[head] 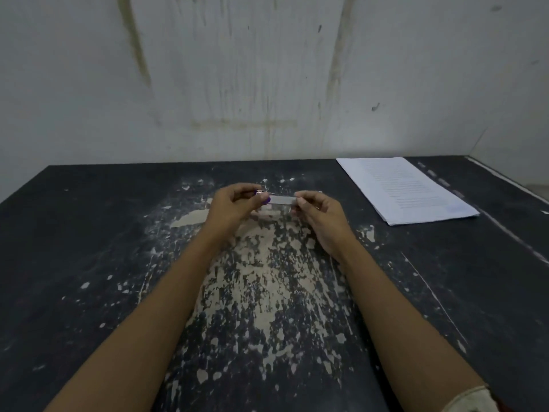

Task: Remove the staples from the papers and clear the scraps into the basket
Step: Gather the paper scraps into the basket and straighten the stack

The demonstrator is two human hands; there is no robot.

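Above the middle of the worn black table (89,263), both of my hands hold a small pale strip (280,200), a scrap of paper or tape. My left hand (234,205) pinches its left end, where something small and shiny shows at the fingertips. My right hand (319,212) pinches the right end. A stack of printed white papers (404,190) lies flat at the far right of the table, apart from both hands. No basket is in view.
The tabletop is black with its paint scraped off in pale patches down the middle. A stained white wall (267,69) rises right behind the table. A side wall closes off the right edge.
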